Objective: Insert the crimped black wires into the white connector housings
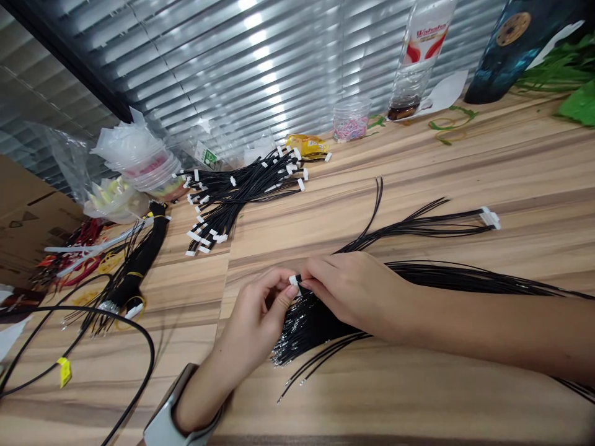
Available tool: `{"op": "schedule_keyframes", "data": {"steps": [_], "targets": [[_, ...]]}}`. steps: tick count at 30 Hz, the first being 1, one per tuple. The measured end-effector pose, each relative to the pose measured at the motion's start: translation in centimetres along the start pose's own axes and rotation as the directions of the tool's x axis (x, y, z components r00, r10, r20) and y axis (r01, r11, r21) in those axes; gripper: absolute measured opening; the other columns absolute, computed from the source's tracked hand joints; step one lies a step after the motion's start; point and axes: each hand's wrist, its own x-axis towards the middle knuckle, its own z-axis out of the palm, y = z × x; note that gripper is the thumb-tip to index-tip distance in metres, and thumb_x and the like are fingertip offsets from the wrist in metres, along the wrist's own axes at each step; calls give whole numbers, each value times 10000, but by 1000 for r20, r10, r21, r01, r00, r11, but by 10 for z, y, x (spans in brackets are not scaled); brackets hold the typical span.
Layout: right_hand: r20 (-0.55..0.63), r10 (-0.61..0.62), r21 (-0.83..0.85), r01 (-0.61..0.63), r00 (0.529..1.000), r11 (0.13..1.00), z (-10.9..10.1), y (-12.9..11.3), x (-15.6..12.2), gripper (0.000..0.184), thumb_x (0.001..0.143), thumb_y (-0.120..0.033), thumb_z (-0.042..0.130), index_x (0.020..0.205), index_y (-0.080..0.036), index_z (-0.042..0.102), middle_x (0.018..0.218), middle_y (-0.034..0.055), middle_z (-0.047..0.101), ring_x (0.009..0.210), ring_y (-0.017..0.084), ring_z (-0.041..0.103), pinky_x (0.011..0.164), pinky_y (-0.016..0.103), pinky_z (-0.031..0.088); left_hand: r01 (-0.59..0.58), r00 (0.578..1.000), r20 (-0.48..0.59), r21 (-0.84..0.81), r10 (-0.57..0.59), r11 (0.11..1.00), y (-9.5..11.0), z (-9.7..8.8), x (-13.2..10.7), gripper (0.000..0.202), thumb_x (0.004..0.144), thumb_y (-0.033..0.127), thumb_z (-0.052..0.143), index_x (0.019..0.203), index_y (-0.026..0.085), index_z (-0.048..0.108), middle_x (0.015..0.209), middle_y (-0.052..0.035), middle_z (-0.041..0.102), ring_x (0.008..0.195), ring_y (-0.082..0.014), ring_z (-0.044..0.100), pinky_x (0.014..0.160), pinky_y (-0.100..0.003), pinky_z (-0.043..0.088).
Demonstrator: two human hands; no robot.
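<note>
My left hand (260,313) pinches a small white connector housing (294,282) between thumb and finger. Right beside it, my right hand (346,288) is closed, its thumb and fingertips pressed together on a black wire at the connector. Beneath both hands lies a thick bundle of black wires (309,319) with shiny metal crimped ends pointing left. Several loose wires (320,359) stick out at its near side. Beyond my right hand, a few black wires run to another white connector (489,218) on the table.
A pile of finished-looking black cables with white connectors (251,186) lies further back. At left are a tied black wire bundle (139,266) and a looped black cable (151,347). Along the blinds stand plastic tubs (149,167), a small jar (351,121) and a bottle (418,62).
</note>
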Motion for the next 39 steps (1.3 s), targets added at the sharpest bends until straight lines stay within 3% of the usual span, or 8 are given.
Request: {"op": "schedule_keyframes", "data": {"steps": [9,15,19,24,27,29,34,39], "targets": [[-19,-27,88,28,999,996,4,3,-1,118,849,-124,438,797,-145,541,658,23,587,582,138,528,532,252,314,-96,994,-23,219,104,971,2,3,-1,156,875,208,435,811,176,573,785,-28,574,775,-171,525,684,-275,380],[-60,-22,218,34,998,975,-2,7,2,83,854,-162,482,881,-133,556,779,31,608,675,126,546,598,227,387,-28,999,-43,-1,28,1000,0,-2,7,149,882,281,439,879,175,544,789,-17,560,731,-145,500,664,-262,375],[-92,-125,89,134,988,987,-3,12,-1,202,879,-108,408,958,-128,593,819,54,599,739,144,540,644,247,409,35,999,-31,-140,-39,990,-2,-11,11,149,860,299,474,816,167,527,724,9,513,704,-126,472,681,-245,364],[-213,-208,-185,169,955,968,-9,8,-5,249,926,-201,372,1006,-162,605,880,62,583,763,148,520,632,244,393,65,998,10,-230,-64,971,-1,-16,11,147,850,295,482,822,158,527,717,16,499,696,-118,460,697,-238,357],[-109,-152,-330,108,982,938,-9,3,-7,290,886,-129,382,1120,-143,553,827,51,558,581,119,467,486,240,314,46,999,8,-201,-45,979,0,-16,9,157,855,293,475,789,159,524,717,13,491,708,-122,455,702,-240,360],[-64,-127,-349,97,990,932,-7,1,-7,353,816,-53,412,1148,-101,525,845,64,540,577,126,457,488,248,320,37,999,-3,-178,-38,983,1,-15,8,155,858,294,476,791,163,527,720,12,492,720,-127,461,712,-243,368],[-161,-286,-224,247,945,943,-2,4,-6,320,780,12,390,1043,-67,556,836,83,524,779,176,470,685,275,407,53,999,5,-174,-53,983,2,-14,6,153,864,305,483,822,169,538,736,3,496,738,-134,463,709,-249,382],[-248,-240,13,251,938,968,-2,7,-5,259,871,-58,412,1092,-130,526,829,34,566,773,137,502,698,237,424,67,998,-3,-188,-69,980,4,-13,4,152,859,305,495,868,170,565,759,4,519,755,-133,478,727,-243,390]]}}
